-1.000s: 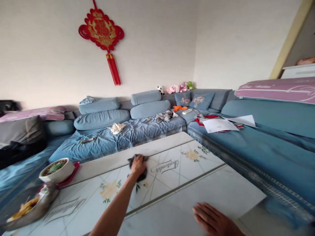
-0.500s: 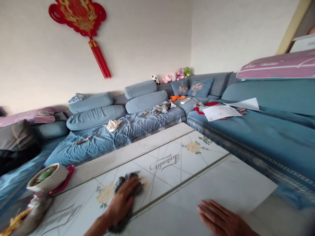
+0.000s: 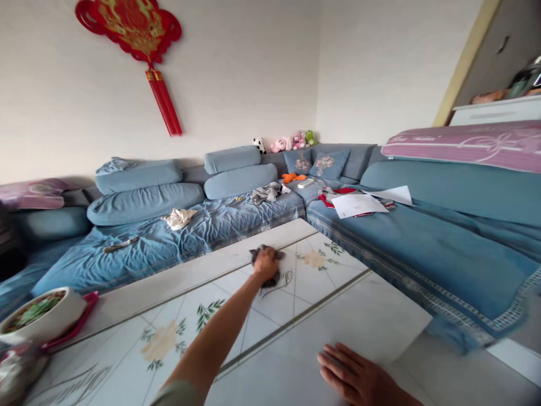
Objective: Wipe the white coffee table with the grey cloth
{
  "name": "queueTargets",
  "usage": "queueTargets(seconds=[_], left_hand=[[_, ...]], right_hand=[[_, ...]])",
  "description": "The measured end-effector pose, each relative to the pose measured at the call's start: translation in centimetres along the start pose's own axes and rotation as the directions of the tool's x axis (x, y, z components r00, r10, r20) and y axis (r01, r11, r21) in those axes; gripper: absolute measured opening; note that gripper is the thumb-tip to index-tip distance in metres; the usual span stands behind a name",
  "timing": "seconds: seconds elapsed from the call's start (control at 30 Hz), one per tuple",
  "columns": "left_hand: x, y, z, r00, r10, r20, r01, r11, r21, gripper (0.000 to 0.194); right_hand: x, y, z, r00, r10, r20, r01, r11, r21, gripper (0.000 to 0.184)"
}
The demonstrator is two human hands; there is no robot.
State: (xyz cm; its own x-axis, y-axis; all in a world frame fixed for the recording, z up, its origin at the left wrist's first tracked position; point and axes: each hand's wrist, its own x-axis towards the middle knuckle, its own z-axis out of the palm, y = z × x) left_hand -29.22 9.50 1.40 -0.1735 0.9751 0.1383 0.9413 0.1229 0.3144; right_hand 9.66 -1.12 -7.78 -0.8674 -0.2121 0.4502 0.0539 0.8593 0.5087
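My left hand [image 3: 266, 263] is stretched far out over the white tiled table [image 3: 380, 321] and presses a dark grey cloth [image 3: 270, 278] flat against the tabletop, near the printed script and a flower pattern [image 3: 314, 259]. Its fingers are closed over the cloth. My right hand [image 3: 359, 379] lies flat and open on the near part of the table, palm down, fingers spread, holding nothing.
A white bowl of greens [image 3: 36, 314] on a red tray stands at the table's left end, with a bag of food [image 3: 14, 369] below it. A blue corner sofa [image 3: 422, 248] wraps round the table, carrying papers [image 3: 357, 205], rags and plush toys [image 3: 287, 143].
My left hand has pushed the cloth away from me toward the table's far edge, after sweeping it close half a second ago. My right hand stays planted. The view has shifted right.
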Motion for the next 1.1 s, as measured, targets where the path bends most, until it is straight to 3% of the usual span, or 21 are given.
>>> queueTargets(seconds=[0.07, 0.13, 0.17, 0.23, 0.27, 0.3, 0.37, 0.4, 0.43, 0.5, 0.6, 0.63, 0.73, 0.8, 0.87, 0.97, 1.03, 1.1], left_hand=[[-5.8, 2.1, 2.4, 0.966, 0.249, 0.065, -0.245, 0.967, -0.068, 0.065], [-13.9, 1.3, 4.7, 0.849, 0.523, 0.078, -0.507, 0.846, -0.164, 0.078], [-18.4, -0.4, 5.6, 0.803, 0.592, 0.062, -0.575, 0.798, -0.180, 0.084], [-26.8, -5.9, 6.4, 0.731, 0.677, 0.081, -0.663, 0.734, -0.147, 0.086], [-30.2, -9.3, 6.1, 0.735, 0.671, 0.094, -0.663, 0.741, -0.107, 0.081], [-32.8, -12.9, 5.4, 0.794, 0.605, 0.066, -0.603, 0.796, -0.050, 0.079], [-34.8, -19.4, 2.8, 0.923, 0.385, -0.025, -0.383, 0.922, 0.054, 0.073], [-34.2, -21.9, 1.1, 0.964, 0.252, -0.079, -0.246, 0.966, 0.082, 0.069], [-32.5, -23.7, -0.7, 0.985, 0.123, -0.122, -0.111, 0.989, 0.095, 0.065], [-26.4, -24.9, -4.1, 0.979, -0.117, -0.167, 0.134, 0.987, 0.094, 0.059], [-13.9, -21.9, -6.9, 0.896, -0.408, -0.175, 0.428, 0.898, 0.098, 0.057], [-9.9, -20.1, -7.0, 0.888, -0.426, -0.173, 0.446, 0.890, 0.096, 0.056], [-0.6, -13.1, -5.1, 0.918, -0.370, -0.144, 0.383, 0.921, 0.073, 0.055], [2.1, -7.7, -2.8, 0.959, -0.264, -0.106, 0.270, 0.962, 0.048, 0.055], [1.7, -2.3, -0.3, 0.992, -0.111, -0.057, 0.112, 0.994, 0.015, 0.056], [-4.4, 3.2, 2.8, 0.986, 0.166, 0.033, -0.164, 0.985, -0.054, 0.064], [-11.4, 3.6, 4.3, 0.924, 0.376, 0.066, -0.366, 0.922, -0.122, 0.075], [-19.5, 0.8, 5.0, 0.836, 0.546, 0.055, -0.532, 0.832, -0.160, 0.084]], right_hand=[[-0.2, -0.2, 0.2, 1.000, 0.013, 0.013, -0.013, 1.000, 0.003, 0.051], [-0.2, -0.4, 0.2, 1.000, 0.020, 0.019, -0.020, 1.000, 0.000, 0.049], [-0.2, -0.4, 0.1, 1.000, 0.019, 0.022, -0.018, 1.000, -0.005, 0.048], [-0.1, -0.5, -0.1, 0.999, 0.009, 0.035, -0.009, 1.000, -0.009, 0.048], [-0.1, -0.5, -0.2, 0.999, 0.005, 0.042, -0.005, 1.000, -0.005, 0.049], [-0.1, -0.5, -0.2, 0.999, 0.005, 0.044, -0.005, 1.000, -0.002, 0.051], [-0.2, -0.4, -0.2, 0.999, 0.007, 0.035, -0.008, 1.000, 0.008, 0.055], [-0.2, -0.4, -0.1, 1.000, 0.007, 0.029, -0.007, 1.000, 0.011, 0.056], [-0.3, -0.4, 0.0, 1.000, 0.007, 0.026, -0.007, 1.000, 0.012, 0.058], [-0.3, -0.4, 0.1, 1.000, 0.003, 0.021, -0.003, 1.000, 0.011, 0.059], [-0.3, -0.2, 0.2, 1.000, -0.013, 0.020, 0.013, 1.000, 0.006, 0.059], [-0.2, -0.2, 0.1, 1.000, -0.015, 0.020, 0.015, 1.000, 0.004, 0.059], [-0.2, 0.0, -0.2, 0.999, -0.013, 0.033, 0.012, 1.000, 0.019, 0.059], [-0.1, 0.1, -0.3, 0.999, -0.008, 0.039, 0.006, 1.000, 0.029, 0.059], [-0.1, 0.0, -0.3, 0.999, 0.000, 0.037, -0.001, 0.999, 0.034, 0.057], [-0.2, -0.2, 0.0, 1.000, 0.005, 0.029, -0.006, 1.000, 0.024, 0.052], [-0.2, -0.4, 0.3, 1.000, 0.006, 0.023, -0.006, 1.000, 0.009, 0.049], [-0.2, -0.4, 0.5, 1.000, 0.009, 0.016, -0.009, 1.000, -0.004, 0.047]])
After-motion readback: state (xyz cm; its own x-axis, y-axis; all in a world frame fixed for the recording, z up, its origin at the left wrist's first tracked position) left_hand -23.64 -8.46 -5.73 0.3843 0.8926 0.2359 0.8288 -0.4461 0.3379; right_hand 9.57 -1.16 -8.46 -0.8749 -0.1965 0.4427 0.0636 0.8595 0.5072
